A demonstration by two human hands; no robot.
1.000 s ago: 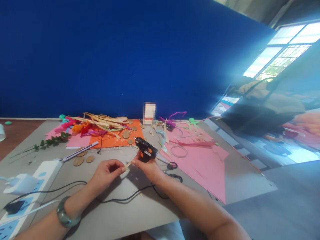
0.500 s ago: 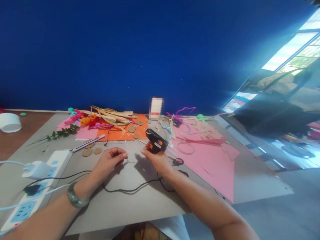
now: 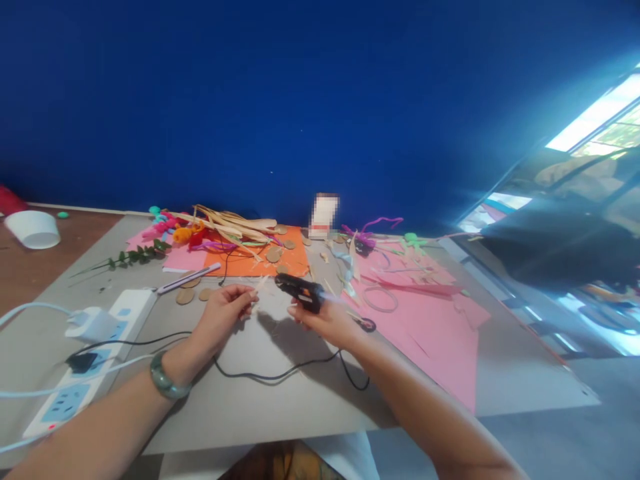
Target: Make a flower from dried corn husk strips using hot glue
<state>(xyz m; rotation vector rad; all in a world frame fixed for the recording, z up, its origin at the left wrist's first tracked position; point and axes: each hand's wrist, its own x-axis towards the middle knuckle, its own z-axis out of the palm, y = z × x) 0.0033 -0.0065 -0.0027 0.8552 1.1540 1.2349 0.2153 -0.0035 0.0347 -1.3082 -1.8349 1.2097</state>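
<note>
My right hand (image 3: pixel 317 320) is wrapped round a black hot glue gun (image 3: pixel 299 290), held above the table with its nozzle pointing left. Opposite it, my left hand (image 3: pixel 227 310) is closed in a pinch on a small pale strip (image 3: pixel 261 285) that sticks up from the fingertips. The nozzle is close to the strip; whether they touch I cannot tell. A black cord (image 3: pixel 270 378) runs across the table below both hands. Round wooden slices (image 3: pixel 185 296) lie left of my left hand, beside a pale utility knife (image 3: pixel 187 278).
A white power strip (image 3: pixel 135 303) with plugs lies at the left. Behind are an orange sheet (image 3: pixel 295 263), dried straw strips (image 3: pixel 235 223) and a green leafy sprig (image 3: pixel 143 256). Pink paper (image 3: pixel 435 347) and scissors (image 3: pixel 367 325) lie at the right. A white cup (image 3: pixel 35 230) is at far left.
My right hand has turned the glue gun so its nozzle points left, closer to my left hand. The pale strip in my left fingers now shows upright. The whole view has shifted slightly.
</note>
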